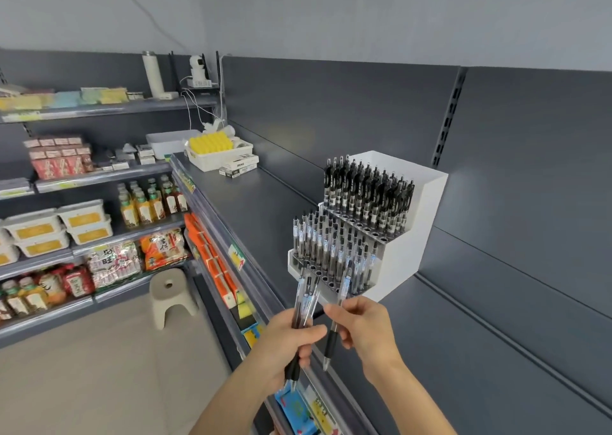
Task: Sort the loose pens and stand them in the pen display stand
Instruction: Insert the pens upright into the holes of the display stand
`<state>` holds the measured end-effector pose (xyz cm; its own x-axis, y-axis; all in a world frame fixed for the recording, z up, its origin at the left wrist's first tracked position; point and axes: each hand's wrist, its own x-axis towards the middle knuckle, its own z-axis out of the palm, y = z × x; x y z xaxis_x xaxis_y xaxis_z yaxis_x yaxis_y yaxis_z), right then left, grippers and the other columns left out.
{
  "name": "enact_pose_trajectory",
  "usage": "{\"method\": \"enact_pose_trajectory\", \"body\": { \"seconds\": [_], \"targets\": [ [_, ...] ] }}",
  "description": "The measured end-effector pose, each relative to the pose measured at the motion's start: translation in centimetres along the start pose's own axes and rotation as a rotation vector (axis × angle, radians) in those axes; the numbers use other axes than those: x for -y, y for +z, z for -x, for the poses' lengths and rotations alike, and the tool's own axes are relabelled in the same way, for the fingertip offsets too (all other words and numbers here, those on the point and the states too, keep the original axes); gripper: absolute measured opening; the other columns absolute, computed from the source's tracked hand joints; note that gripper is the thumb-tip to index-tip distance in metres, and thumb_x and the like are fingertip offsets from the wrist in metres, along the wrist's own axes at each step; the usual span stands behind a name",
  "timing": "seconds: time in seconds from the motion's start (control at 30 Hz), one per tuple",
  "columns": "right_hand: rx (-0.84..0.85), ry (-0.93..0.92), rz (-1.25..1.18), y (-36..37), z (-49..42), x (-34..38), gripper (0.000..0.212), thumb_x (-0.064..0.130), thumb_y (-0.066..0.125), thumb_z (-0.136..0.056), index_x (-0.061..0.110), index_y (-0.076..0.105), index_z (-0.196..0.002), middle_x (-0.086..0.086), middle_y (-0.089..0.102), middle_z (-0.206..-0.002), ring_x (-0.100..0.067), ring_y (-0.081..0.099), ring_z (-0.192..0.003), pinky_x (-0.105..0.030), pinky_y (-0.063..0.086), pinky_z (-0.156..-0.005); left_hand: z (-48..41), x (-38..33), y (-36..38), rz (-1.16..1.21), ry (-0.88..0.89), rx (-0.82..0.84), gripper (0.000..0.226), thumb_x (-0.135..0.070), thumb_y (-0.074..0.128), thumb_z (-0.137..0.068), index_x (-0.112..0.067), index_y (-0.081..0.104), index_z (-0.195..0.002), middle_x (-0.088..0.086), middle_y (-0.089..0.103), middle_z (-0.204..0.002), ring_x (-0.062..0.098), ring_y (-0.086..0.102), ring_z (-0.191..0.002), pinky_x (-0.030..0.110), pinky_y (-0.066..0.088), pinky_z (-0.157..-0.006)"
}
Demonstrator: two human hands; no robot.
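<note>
Several loose pens (pixel 303 302) held just before the pen display stand (pixel 424 229)
left hand (pixel 291 338) grips most as a bundle; right hand (pixel 364 328) pinches a single pen (pixel 330 343), tip down; the stand sits mostly filled on the grey shelf (pixel 251 209).

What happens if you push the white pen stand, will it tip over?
Probably not easily: the pen display stand has a wide stepped base sitting flat on the shelf. Packed with many pens, it is likely fairly heavy. A shove might slide it along the smooth shelf instead.
</note>
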<state>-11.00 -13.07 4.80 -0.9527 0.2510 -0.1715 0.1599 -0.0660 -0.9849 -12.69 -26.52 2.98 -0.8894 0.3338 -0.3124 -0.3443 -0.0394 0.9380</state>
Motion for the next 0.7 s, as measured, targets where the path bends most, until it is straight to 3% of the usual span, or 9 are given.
{"method": "enact_pose_trajectory", "body": {
  "seconds": [0.17, 0.33, 0.53, 0.6, 0.7],
  "targets": [
    [-0.016, -0.004, 0.009, 2.1, -2.9, 0.4, 0.027, 0.007, 0.070, -0.080, 0.006, 0.048, -0.066, 0.004, 0.046, -0.038, -0.009, 0.038, -0.034, -0.021, 0.034, -0.039, -3.2, -1.8, -2.1, 0.001, 0.003, 0.083, 0.015, 0.000, 0.063, -0.084, -0.006, 0.052, -0.075, 0.002, 0.041, -0.050, 0.011, 0.037, -0.042, 0.021, 0.033, -0.042],
    [-0.098, -0.023, -0.007, 5.0, -6.3, 0.9, 0.027, 0.006, 0.071, -0.079, 0.007, 0.047, -0.066, 0.001, 0.050, -0.043, -0.010, 0.042, -0.038, -0.022, 0.036, -0.041, -8.0, -3.4, -5.0, -0.053, 0.019, 0.207, 0.007, 0.004, 0.062, -0.082, 0.001, 0.063, -0.088, 0.019, 0.050, -0.079, 0.012, 0.040, -0.046, 0.022, 0.034, -0.043],
    [-0.210, -0.066, -0.011, 9.1, -9.7, 0.3, 0.007, 0.000, 0.060, -0.086, -0.002, 0.059, -0.080, -0.005, 0.056, -0.051, -0.012, 0.050, -0.044, -0.023, 0.043, -0.046, -13.6, -5.0, -9.9, -0.138, 0.044, 0.342, 0.008, 0.006, 0.061, -0.081, 0.000, 0.064, -0.078, 0.019, 0.048, -0.074, 0.013, 0.039, -0.045, 0.022, 0.033, -0.042],
    [-0.261, -0.070, 0.028, 10.6, -10.2, -0.2, 0.011, -0.003, 0.055, -0.087, -0.002, 0.061, -0.078, -0.005, 0.057, -0.050, -0.013, 0.050, -0.045, -0.023, 0.044, -0.046, -14.9, -5.1, -11.5, -0.166, 0.013, 0.380, 0.018, 0.006, 0.063, -0.080, -0.007, 0.064, -0.068, 0.015, 0.048, -0.065, 0.015, 0.038, -0.045, 0.023, 0.033, -0.042],
    [-0.379, -0.091, 0.090, 12.1, -10.3, -0.7, 0.013, -0.002, 0.057, -0.087, -0.002, 0.063, -0.076, -0.006, 0.059, -0.051, -0.014, 0.052, -0.046, -0.023, 0.045, -0.047, -16.0, -5.2, -12.9, -0.199, -0.049, 0.440, 0.014, 0.001, 0.063, -0.083, -0.006, 0.059, -0.071, 0.008, 0.046, -0.054, 0.014, 0.036, -0.042, 0.023, 0.030, -0.041]
  ]
}}
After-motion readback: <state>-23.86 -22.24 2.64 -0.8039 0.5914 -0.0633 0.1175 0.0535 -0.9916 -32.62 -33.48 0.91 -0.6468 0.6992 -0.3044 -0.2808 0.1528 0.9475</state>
